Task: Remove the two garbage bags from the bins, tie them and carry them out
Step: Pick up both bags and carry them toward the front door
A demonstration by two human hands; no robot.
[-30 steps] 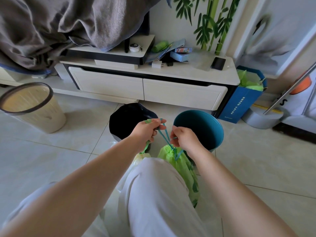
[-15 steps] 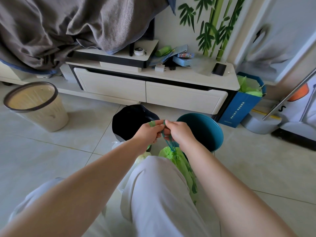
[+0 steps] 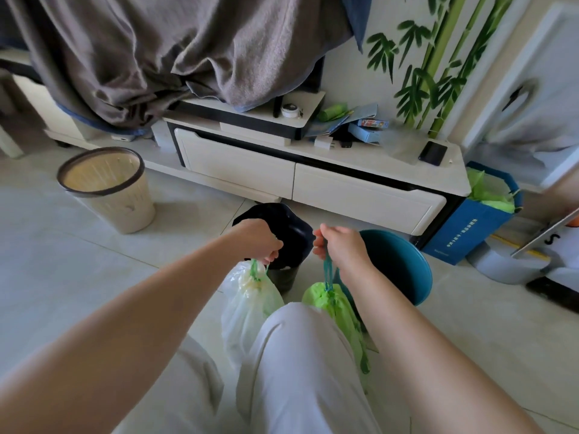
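My left hand [image 3: 258,241] grips the green drawstring of a pale white garbage bag [image 3: 247,303], which hangs closed in front of the black bin [image 3: 283,225]. My right hand [image 3: 340,247] grips the teal drawstring of a bright green garbage bag [image 3: 336,308], cinched shut and hanging beside the teal bin [image 3: 404,270]. Both bins stand on the tiled floor just behind the bags. My knee in light trousers [image 3: 300,355] hides the lower part of both bags.
A beige basket bin [image 3: 108,189] stands on the floor at the left. Behind the bins runs a low white drawer cabinet [image 3: 297,180] with clutter and a phone [image 3: 432,153] on top. A blue paper bag [image 3: 473,223] sits at the right. Grey fabric hangs above.
My hands, together on the green bag's drawstring before, have moved apart. My left hand now holds the white bag, my right keeps the green one. The view has risen.
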